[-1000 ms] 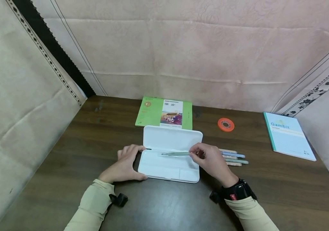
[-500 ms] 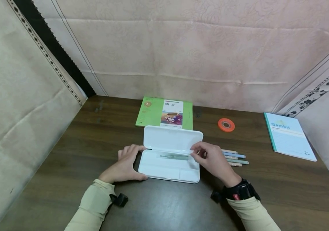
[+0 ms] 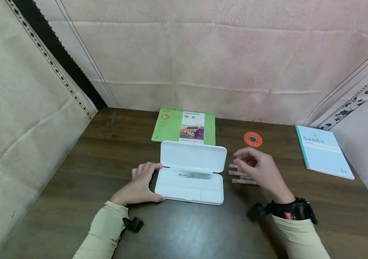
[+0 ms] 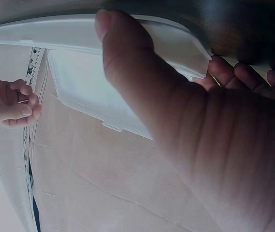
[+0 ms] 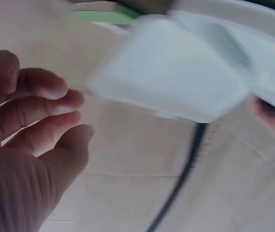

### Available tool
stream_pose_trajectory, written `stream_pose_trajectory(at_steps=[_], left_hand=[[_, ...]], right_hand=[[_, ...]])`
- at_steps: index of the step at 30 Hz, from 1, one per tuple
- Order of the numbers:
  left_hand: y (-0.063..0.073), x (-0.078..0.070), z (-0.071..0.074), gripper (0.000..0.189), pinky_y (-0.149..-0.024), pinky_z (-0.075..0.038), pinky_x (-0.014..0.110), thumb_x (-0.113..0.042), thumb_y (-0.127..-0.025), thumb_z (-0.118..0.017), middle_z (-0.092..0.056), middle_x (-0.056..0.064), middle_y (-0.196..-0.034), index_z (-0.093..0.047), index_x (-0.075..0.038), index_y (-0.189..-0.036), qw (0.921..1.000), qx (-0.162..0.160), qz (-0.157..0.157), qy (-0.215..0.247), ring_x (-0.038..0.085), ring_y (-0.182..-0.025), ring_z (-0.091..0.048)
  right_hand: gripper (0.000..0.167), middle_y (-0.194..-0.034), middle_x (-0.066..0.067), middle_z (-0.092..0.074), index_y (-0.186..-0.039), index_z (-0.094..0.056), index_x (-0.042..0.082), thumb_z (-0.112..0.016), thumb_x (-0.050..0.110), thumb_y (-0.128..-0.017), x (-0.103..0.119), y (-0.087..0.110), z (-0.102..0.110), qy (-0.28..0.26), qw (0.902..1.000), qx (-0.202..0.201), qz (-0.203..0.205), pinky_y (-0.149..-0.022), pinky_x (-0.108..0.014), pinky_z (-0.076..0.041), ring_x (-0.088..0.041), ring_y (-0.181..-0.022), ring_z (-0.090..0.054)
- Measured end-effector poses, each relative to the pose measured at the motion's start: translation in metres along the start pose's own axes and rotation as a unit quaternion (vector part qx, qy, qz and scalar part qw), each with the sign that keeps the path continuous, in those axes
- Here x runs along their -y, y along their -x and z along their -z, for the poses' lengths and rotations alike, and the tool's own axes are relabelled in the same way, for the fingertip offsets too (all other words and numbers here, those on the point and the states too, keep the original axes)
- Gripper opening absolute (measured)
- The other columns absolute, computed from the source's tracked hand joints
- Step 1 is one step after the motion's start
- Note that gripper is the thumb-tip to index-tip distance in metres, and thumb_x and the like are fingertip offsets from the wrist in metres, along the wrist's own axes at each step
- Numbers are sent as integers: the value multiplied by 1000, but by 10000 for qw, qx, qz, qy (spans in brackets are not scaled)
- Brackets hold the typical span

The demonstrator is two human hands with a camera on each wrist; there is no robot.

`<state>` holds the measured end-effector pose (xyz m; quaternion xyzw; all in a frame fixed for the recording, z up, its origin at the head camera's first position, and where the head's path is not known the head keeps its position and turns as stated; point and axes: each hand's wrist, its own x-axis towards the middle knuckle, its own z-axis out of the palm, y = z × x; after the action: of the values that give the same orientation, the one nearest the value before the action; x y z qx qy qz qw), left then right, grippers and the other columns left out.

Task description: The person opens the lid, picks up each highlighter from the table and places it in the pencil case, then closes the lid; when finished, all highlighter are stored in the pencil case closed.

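Note:
A white pencil case point(image 3: 180, 187) lies on the table with its lid point(image 3: 193, 156) raised. One green pen point(image 3: 195, 176) rests in its long back compartment. At the case's left end my left hand point(image 3: 142, 182) grips it, thumb at the front corner and fingers at the back. The left wrist view shows that thumb point(image 4: 128, 53) across the case's edge. My right hand point(image 3: 261, 171), fingers loosely bent and holding nothing, hovers over several pens point(image 3: 238, 173) right of the case. It partly hides them. The right wrist view shows a gap between thumb and fingertips.
Behind the case lies a green book point(image 3: 168, 126), overlapped by the raised lid. An orange-red disc point(image 3: 253, 139) sits behind the right hand. A light blue "Gambit" notebook point(image 3: 324, 153) is at the far right. Pale cloth point(image 3: 203, 64) hangs behind the table.
The right hand lowered the green pen into the case, let it go, and moved right to above the other pens. The left hand stayed on the case.

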<state>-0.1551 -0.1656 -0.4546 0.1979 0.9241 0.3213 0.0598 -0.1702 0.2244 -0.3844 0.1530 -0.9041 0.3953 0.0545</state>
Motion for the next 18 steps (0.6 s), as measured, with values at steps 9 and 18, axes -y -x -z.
stream_pose_trajectory(at_steps=[9,18], left_hand=[[-1,1,-1,93,-88,-19,43,-50,-63,-88,-46,1,-131,-41,-19,-137,10000,46,-13,32,25,-117,-34],[-2,1,0,94,-89,-19,43,-50,-63,-88,-45,2,-133,-40,-20,-138,10000,68,58,41,26,-120,-33]], right_hand=[[23,-101,-5,-66,-116,-65,16,-64,28,-96,-43,9,52,252,9991,-159,-306,-65,-22,-48,-13,-78,-58],[34,-109,-12,-66,-118,-65,10,-61,37,-97,-86,12,63,644,9886,678,-1179,-73,-28,-48,-24,-90,-55]])
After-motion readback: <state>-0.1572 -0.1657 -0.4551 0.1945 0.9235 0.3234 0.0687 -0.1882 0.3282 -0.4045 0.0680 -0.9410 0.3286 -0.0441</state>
